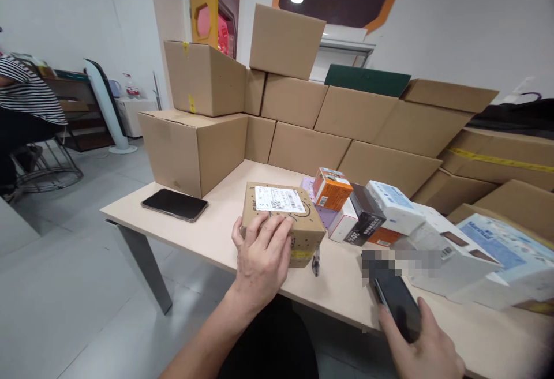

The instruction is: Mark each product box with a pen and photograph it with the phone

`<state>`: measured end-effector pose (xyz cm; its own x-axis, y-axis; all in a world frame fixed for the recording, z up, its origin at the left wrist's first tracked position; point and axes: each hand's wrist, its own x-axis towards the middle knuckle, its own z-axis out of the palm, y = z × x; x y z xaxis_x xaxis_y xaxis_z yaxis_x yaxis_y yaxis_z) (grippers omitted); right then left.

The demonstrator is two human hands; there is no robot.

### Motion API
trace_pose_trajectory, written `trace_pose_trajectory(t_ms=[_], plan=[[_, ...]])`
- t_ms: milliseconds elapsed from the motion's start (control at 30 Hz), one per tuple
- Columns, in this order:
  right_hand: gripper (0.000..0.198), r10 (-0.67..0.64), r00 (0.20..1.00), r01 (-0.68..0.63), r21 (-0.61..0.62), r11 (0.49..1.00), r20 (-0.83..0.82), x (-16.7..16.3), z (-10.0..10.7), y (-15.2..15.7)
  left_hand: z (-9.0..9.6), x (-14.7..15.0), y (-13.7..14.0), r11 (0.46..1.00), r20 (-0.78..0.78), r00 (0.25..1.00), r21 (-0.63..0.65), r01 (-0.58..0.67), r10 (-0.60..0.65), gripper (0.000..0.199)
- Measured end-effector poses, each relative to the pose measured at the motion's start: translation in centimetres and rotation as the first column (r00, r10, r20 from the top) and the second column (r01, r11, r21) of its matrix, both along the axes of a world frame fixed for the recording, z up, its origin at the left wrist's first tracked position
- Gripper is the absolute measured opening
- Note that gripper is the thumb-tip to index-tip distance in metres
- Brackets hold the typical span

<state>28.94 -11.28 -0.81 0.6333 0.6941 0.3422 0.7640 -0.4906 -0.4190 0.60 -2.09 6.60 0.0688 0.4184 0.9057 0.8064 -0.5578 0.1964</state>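
Note:
A small brown cardboard box (308,230) with a white shipping label (280,199) on top sits near the table's front edge. My left hand (264,252) is on its front left part, fingers bent over the top and the outermost one at the left side. Most of the box's front face is hidden by this hand. To the right, my right hand (426,341) is closed around a black phone-like handheld device (400,304), tilted over the table; its far end is blurred by pixelation. A pen (316,262) shows at the box's right front corner.
A phone (175,203) lies on the table's left part. An orange box (332,187), a dark box (364,217) and white-and-blue packs (396,206) stand to the right. Large cartons (309,145) are stacked along the back. A person in a striped top (32,87) sits far left.

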Motion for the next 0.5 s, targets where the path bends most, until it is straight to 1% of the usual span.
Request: trace_pose_trajectory(t_ms=[100, 200, 233, 300, 367, 400, 467, 500], plan=[[0.091, 0.04, 0.989, -0.011, 0.204, 0.979, -0.14, -3.2, 1.7, -0.5, 0.0, -0.1, -0.1, 1.0, 0.012, 1.0, 0.003, 0.021, -0.021, 0.028], [0.087, 0.141, 0.973, -0.065, 0.373, 0.926, -0.181, -7.6, 4.1, -0.2, -0.1, -0.2, 0.0, 0.999, 0.019, 0.999, 0.024, 0.027, -0.027, 0.027], [0.086, 0.197, 0.968, -0.111, 0.434, 0.894, -0.158, -9.1, 4.9, 0.1, -0.1, -0.2, 0.0, 0.999, 0.02, 0.999, 0.029, 0.025, -0.026, 0.028], [0.082, 0.303, 0.952, -0.229, 0.534, 0.814, -0.053, -11.7, 6.2, 1.0, -0.1, -0.2, 0.0, 0.999, 0.022, 0.999, 0.028, 0.022, -0.023, 0.03], [0.077, 0.368, 0.927, -0.339, 0.585, 0.737, 0.075, -13.8, 7.1, 2.1, -0.1, -0.2, 0.0, 1.0, 0.025, 0.999, 0.017, 0.02, -0.021, 0.033], [0.075, 0.384, 0.914, -0.381, 0.596, 0.707, 0.129, -14.6, 7.4, 2.7, -0.1, -0.2, 0.0, 1.0, 0.028, 0.999, 0.013, 0.02, -0.02, 0.034], [0.073, 0.403, 0.893, -0.437, 0.6, 0.67, 0.199, -15.9, 7.6, 3.8, -0.1, -0.2, -0.1, 1.0, 0.036, 0.999, 0.009, 0.02, -0.02, 0.038], [0.073, 0.412, 0.887, -0.45, 0.595, 0.666, 0.21, -16.3, 7.5, 4.2, -0.2, -0.2, -0.1, 1.0, 0.043, 0.999, 0.007, 0.021, -0.021, 0.04]])
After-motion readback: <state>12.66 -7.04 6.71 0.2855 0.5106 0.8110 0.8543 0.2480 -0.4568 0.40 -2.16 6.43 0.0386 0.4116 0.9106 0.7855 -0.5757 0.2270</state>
